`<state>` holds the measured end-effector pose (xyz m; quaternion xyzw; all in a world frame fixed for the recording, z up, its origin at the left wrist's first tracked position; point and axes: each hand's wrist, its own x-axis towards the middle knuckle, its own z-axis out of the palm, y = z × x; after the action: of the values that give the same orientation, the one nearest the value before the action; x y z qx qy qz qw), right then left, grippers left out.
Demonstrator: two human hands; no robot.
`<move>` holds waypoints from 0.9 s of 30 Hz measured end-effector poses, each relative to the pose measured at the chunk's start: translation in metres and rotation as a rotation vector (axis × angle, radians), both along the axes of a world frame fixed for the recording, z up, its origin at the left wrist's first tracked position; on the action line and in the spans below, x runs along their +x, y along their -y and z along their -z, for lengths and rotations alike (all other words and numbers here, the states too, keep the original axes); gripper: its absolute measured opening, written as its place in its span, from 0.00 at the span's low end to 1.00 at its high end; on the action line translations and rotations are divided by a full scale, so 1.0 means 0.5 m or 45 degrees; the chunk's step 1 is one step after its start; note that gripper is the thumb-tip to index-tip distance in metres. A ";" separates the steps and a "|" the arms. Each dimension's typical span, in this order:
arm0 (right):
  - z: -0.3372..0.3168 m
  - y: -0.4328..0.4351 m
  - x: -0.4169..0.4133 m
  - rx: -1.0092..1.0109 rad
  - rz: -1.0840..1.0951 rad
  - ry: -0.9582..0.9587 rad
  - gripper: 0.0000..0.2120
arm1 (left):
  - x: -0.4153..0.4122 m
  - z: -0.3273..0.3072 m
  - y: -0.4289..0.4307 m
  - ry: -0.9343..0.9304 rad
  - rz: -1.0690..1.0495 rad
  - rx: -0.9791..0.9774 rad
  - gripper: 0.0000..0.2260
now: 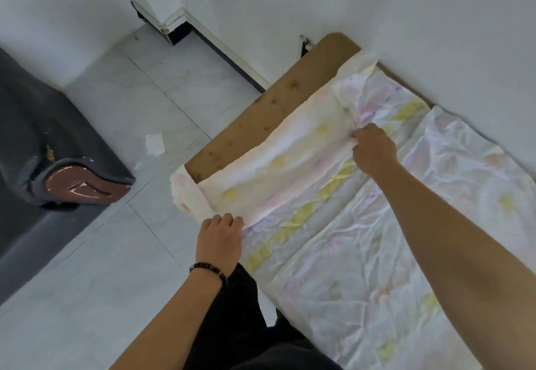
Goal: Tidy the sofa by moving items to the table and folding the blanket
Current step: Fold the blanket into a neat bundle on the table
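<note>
A thin white blanket (362,224) with pale pink and yellow print lies spread over the brown wooden table (275,100). One end of it is folded back, showing the paler underside. My left hand (219,242), with a dark bead bracelet on the wrist, grips the folded edge at the table's near corner. My right hand (372,149) pinches the same folded edge further along, toward the wall. The grey sofa (43,137) stands at the left, apart from the table.
The sofa's glossy brown armrest end (84,187) points toward the table across a strip of pale tiled floor. A scrap of white paper (154,144) lies on the tiles. White walls (406,21) run behind the table. My dark trousers (240,326) touch the table's front.
</note>
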<state>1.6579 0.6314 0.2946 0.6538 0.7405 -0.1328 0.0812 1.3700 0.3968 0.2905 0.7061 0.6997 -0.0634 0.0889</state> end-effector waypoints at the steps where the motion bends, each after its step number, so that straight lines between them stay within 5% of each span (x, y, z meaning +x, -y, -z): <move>1: 0.004 0.008 -0.002 0.002 -0.004 0.019 0.15 | 0.007 0.006 0.001 0.005 0.014 -0.031 0.10; 11: 0.021 0.018 -0.026 -0.020 -0.061 0.303 0.15 | -0.189 -0.022 -0.066 -0.519 -0.298 -0.342 0.13; 19: 0.026 0.000 -0.042 0.027 0.025 0.216 0.20 | -0.137 -0.047 0.046 -0.223 -0.302 0.300 0.03; 23: 0.025 0.008 -0.037 -0.026 0.171 -0.006 0.21 | -0.014 -0.013 0.134 0.030 -0.164 -0.378 0.09; 27: 0.012 0.017 -0.017 -0.136 0.397 -0.538 0.21 | 0.052 0.016 0.166 0.255 -0.282 -0.937 0.14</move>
<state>1.6493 0.6227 0.2886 0.7125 0.6233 -0.3162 -0.0622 1.3961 0.3138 0.2827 0.5501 0.6899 -0.2308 0.4101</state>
